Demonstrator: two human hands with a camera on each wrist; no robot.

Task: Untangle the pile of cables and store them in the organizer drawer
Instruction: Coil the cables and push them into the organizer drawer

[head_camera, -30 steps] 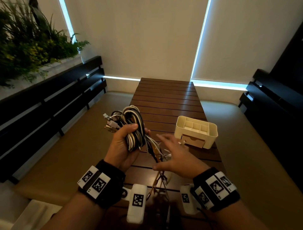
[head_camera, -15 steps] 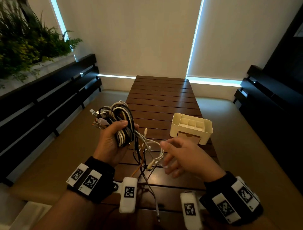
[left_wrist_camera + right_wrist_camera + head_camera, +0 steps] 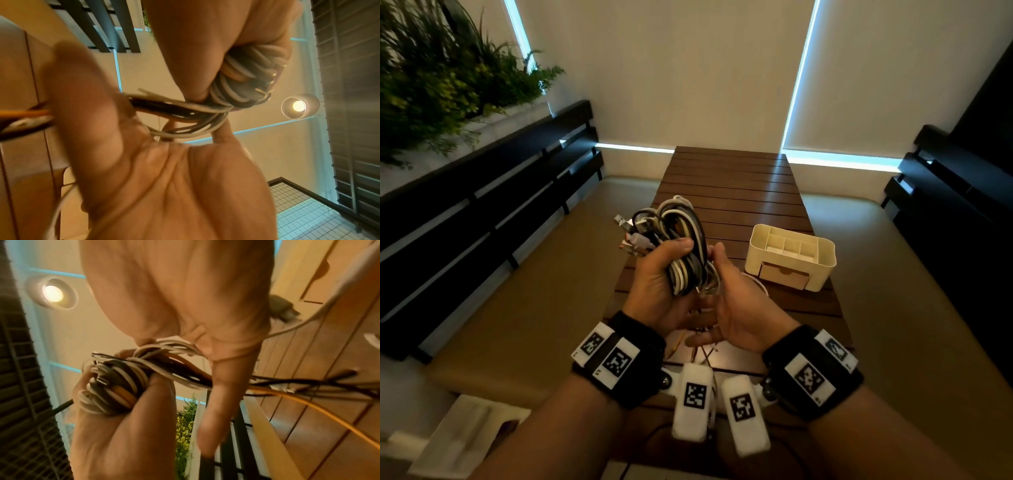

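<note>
Slatted table at frame centre: your left hand grips the cable bundle, right hand half-open just right of it, loose ends trailing down between.

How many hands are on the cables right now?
2. The left hand grips the coiled cables above the table; the right hand, close beside it, touches their trailing lengths.
</note>
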